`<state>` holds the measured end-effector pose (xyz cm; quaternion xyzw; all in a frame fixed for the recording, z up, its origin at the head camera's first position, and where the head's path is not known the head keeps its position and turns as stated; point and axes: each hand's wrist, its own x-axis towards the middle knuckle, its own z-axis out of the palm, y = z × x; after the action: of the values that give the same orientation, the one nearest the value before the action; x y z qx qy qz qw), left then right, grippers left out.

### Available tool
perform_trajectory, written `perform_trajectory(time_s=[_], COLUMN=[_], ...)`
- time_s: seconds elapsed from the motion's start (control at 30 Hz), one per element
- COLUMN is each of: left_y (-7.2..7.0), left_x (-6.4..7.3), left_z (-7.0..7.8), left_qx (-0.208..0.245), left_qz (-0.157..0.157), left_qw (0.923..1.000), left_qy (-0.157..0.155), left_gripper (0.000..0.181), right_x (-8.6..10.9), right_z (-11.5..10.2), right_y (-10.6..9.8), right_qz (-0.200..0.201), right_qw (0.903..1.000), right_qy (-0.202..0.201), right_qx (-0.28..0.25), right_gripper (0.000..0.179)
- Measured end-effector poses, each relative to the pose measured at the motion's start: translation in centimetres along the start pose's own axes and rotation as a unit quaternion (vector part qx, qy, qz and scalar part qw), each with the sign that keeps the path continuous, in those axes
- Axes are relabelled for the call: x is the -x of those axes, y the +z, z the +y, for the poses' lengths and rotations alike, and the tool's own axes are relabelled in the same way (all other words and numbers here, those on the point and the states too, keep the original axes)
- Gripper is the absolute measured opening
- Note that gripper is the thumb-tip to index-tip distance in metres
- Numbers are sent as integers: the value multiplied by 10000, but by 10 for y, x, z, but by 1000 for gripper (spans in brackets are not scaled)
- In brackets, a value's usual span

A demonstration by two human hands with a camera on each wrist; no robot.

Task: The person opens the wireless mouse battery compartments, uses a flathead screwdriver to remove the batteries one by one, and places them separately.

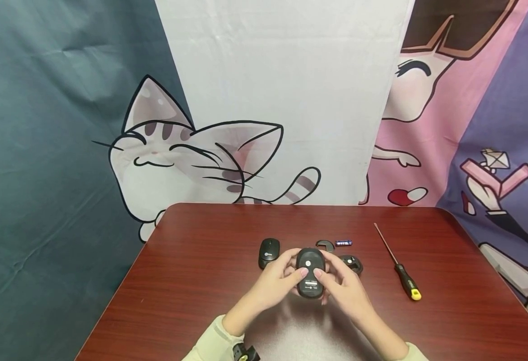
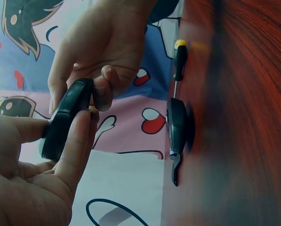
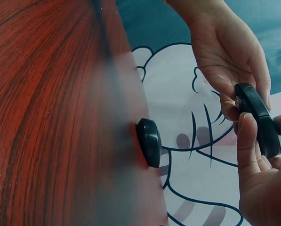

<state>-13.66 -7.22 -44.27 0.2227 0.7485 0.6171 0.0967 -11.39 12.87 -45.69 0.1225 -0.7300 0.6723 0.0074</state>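
Note:
Both hands hold a black computer mouse [image 1: 311, 289] above the table, its underside with a white label turned toward the head camera. My left hand [image 1: 273, 283] grips its left side, and my right hand [image 1: 346, 287] grips the right. Both thumbs press on the underside while the other fingers curl behind. In the left wrist view the mouse [image 2: 67, 117] shows edge-on between thumbs and fingers. Just beyond the left hand, a second black mouse [image 1: 270, 249] sits upright on the table. Partly hidden behind the right hand lies another dark mouse-shaped piece [image 1: 353, 262].
A small curved black cover [image 1: 325, 245] and a blue battery [image 1: 343, 242] lie beyond the hands on the reddish-brown table [image 1: 191, 281]. To the right is a screwdriver [image 1: 407, 282] with a black and yellow handle. Behind the table hangs a cartoon-printed cloth [image 1: 291, 75].

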Motion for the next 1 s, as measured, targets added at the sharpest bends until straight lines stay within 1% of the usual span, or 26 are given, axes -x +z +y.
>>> perform_trajectory(time_s=[0.13,0.27,0.33,0.43,0.6,0.73,0.9,0.97,1.0], left_y=[0,1,2,4,7,10,11,11,12], left_x=[0,0,-1,-3,-7,-9,-10,-11,-11], left_z=[2,2,2,3,2,1,1,0,-1], left_qx=[-81,23,178,215,85,-133,-344,-520,-682], left_qz=[-10,-61,-47,138,577,822,937,983,1020], left_qw=[10000,9999,9997,9991,9966,9948,9937,9927,9914], left_qy=[-22,-77,-161,-335,-574,-581,-508,-457,-444], left_gripper=[45,46,44,36,27,25,21,20,19], right_x=[2,3,3,3,4,4,4,4,4], right_z=[-1,0,0,0,0,0,1,1,1], right_y=[0,0,0,0,2,3,3,5,5], right_qz=[4,-20,-19,-18,-38,-27,4,83,117], right_qw=[10000,9999,9999,9999,9999,9998,9997,9994,9992], right_qy=[85,135,130,102,150,201,236,327,369], right_qx=[-42,-47,-34,-11,31,35,79,107,142], right_gripper=[48,49,49,48,47,47,46,45,43])
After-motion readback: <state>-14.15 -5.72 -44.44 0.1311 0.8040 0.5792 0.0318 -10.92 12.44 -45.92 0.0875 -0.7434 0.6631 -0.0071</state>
